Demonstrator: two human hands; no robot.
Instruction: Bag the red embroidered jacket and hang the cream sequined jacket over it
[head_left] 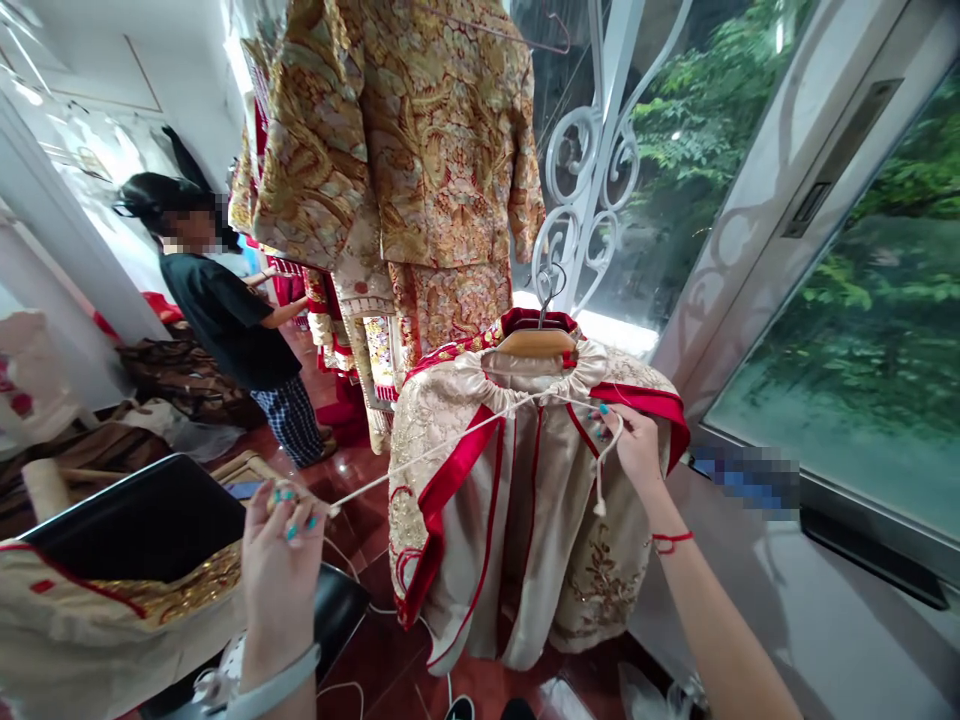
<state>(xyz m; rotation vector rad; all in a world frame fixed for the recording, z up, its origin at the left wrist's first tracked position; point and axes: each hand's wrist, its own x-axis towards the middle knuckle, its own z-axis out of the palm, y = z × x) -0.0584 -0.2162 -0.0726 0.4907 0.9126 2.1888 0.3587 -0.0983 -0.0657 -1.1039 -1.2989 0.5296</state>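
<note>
A cream garment with red trim and gold embroidery (465, 540) hangs on a wooden hanger (536, 344) in front of me. White drawstring (427, 458) runs from its gathered neckline out to the left. My left hand (283, 540), fingers curled closed, grips that drawstring well away from the garment, and the cord is stretched taut. At the right side of the neckline, my right hand (634, 445) pinches the other stretch of the cord. A loose end with a small tassel dangles below those fingers.
Gold brocade garments (450, 150) hang behind on a rack. A person in a dark shirt (225, 310) stands at the left. A black chair (142, 515) with a cream and gold cloth (112, 640) over it is at lower left. A window (847, 300) fills the right.
</note>
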